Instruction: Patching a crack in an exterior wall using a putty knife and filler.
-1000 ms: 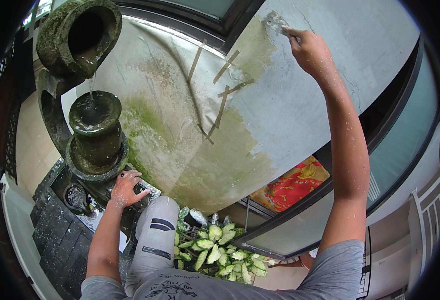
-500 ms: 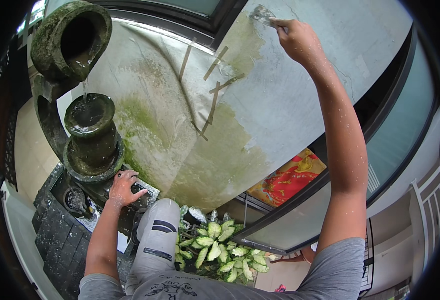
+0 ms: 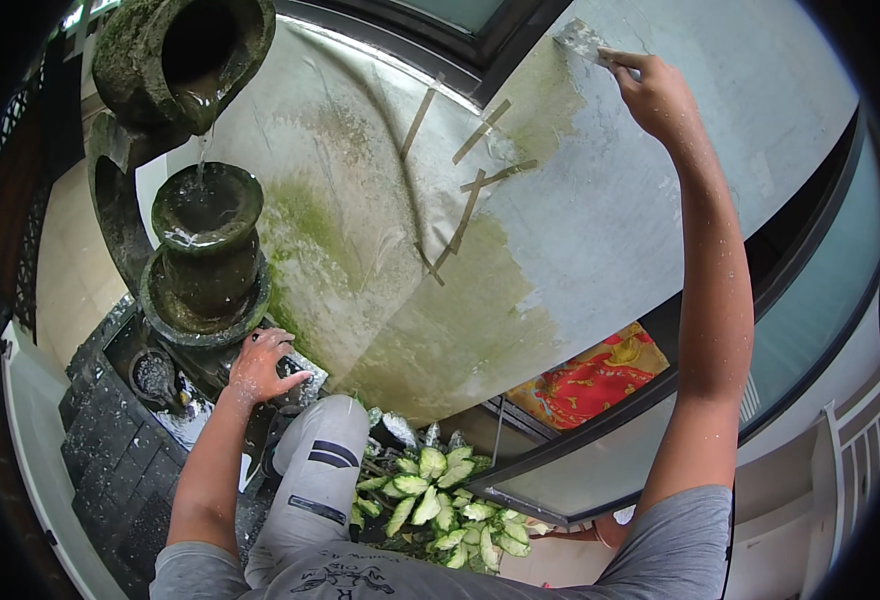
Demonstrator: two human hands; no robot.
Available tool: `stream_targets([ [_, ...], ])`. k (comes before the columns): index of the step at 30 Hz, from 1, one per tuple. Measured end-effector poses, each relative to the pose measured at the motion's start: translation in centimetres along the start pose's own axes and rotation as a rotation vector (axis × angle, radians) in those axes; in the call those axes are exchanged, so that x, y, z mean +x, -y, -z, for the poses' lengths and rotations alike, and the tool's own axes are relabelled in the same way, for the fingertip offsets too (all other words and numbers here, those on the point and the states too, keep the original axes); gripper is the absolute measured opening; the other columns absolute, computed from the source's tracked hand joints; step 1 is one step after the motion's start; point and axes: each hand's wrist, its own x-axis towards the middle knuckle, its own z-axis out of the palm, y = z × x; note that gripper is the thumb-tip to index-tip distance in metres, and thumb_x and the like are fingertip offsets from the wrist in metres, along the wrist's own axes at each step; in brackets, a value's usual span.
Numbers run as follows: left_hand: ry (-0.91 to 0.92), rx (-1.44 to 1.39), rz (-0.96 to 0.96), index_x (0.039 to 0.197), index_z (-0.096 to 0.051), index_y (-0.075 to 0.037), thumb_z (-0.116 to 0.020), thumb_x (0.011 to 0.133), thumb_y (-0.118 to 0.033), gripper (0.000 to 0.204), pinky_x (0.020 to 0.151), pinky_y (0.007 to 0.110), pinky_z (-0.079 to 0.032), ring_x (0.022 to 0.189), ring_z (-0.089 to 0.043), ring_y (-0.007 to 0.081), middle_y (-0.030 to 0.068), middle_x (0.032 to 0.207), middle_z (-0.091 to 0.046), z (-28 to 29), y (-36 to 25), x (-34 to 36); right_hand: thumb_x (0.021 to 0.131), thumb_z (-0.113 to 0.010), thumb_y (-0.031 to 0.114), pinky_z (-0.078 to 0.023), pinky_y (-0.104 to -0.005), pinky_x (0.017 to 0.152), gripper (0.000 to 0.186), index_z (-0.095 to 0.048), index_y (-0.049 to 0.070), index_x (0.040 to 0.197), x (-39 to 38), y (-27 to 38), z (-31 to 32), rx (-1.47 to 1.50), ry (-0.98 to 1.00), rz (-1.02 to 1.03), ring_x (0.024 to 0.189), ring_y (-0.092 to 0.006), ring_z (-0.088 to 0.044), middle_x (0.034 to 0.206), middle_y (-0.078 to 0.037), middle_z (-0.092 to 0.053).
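My right hand (image 3: pixel 655 98) is raised at the end of a stretched arm and closed around a scraper (image 3: pixel 582 42). The scraper's flat blade, smeared with pale residue, lies against the wall (image 3: pixel 650 180) near the dark window frame's corner. Around the blade, bare greenish-yellow wall meets pale blue-grey paint along a ragged edge. My left hand (image 3: pixel 260 365) rests with fingers spread on the dark stone edge below the fountain (image 3: pixel 205 270), holding nothing that I can see. White flecks dot both forearms.
Water trickles from the fountain's upper jar (image 3: pixel 120 70) into the lower one. Brown tape strips (image 3: pixel 470 210) cross the stained wall. Leafy plants (image 3: pixel 440 490) grow beside my knee (image 3: pixel 330 450). A glass-paned frame (image 3: pixel 600 450) stands at right, near a red-and-gold panel (image 3: pixel 600 380).
The whole view has shifted, so the wall and fountain appear farther right. My right hand and the scraper have moved slightly lower along the wall. My left hand stays on the stone edge.
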Motion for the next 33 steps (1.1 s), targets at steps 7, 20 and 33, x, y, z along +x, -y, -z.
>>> stream_targets([
  [7, -0.022, -0.012, 0.022, 0.115, -0.075, -0.009, -0.078, 0.087, -0.059, 0.058, 0.125, 0.055, -0.030, 0.145, -0.050, 0.0303, 0.0093, 0.144, -0.064, -0.4, 1.1, -0.6, 0.100, -0.054, 0.016, -0.058, -0.0468, 0.078, 0.038, -0.077, 0.016, 0.130, 0.0, 0.7, -0.1, -0.056, -0.040, 0.101, 0.081, -0.0394, -0.073, 0.091, -0.023, -0.076],
  [20, 0.009, 0.012, -0.008, 0.115, -0.076, -0.006, -0.077, 0.087, -0.063, 0.063, 0.126, 0.053, -0.029, 0.146, -0.048, 0.0301, 0.0108, 0.145, -0.063, 0.2, 0.0, -0.1, 0.100, -0.054, 0.017, -0.058, -0.0495, 0.080, 0.038, -0.077, 0.015, 0.130, -0.5, -0.7, 0.8, -0.045, 0.022, 0.054, 0.078, -0.0410, -0.072, 0.086, -0.024, -0.075],
  [33, -0.023, 0.011, -0.039, 0.113, -0.076, -0.007, -0.078, 0.087, -0.061, 0.060, 0.124, 0.053, -0.031, 0.144, -0.050, 0.0299, 0.0105, 0.144, -0.064, -0.6, 0.1, 0.3, 0.099, -0.055, 0.017, -0.060, -0.0453, 0.078, 0.038, -0.078, 0.019, 0.129, 0.2, -2.7, 0.7, -0.106, -0.050, 0.110, 0.075, -0.0374, -0.073, 0.086, -0.020, -0.077],
])
